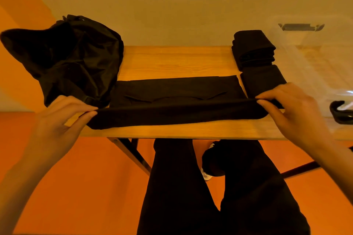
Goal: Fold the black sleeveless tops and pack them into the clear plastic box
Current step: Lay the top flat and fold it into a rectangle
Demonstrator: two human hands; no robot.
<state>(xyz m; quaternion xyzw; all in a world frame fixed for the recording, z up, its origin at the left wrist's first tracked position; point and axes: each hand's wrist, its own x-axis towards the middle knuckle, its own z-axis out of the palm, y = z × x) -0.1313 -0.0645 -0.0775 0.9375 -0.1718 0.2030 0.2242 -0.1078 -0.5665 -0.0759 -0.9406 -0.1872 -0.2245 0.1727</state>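
At the left end of the desk (172,59) a black bag (82,59) sits slumped, its lower strap just beside the left hand (63,120). That hand pinches the left end of a black top (175,112) between thumb and fingertips. The top lies along the front edge of the desk, with its near portion raised into a long fold and the rest flat behind it. The right hand (294,114) pinches the other end of the same fold, so the cloth is stretched between the two hands.

The main risk seems to be an uneven fold. If one hand carries its end farther than the other, the edge would land crooked and the bundle would not match the others. The left end also sits near the front left corner, where slack cloth could slide off the edge or catch on the bag strap.

Further right, two folded tops (254,49) lie one behind the other, the nearer one touching or almost touching the right hand. A wide sweep of that wrist could nudge it loose.

The clear box (315,59) stands at the right end, and none of the folded tops appear to be inside it.
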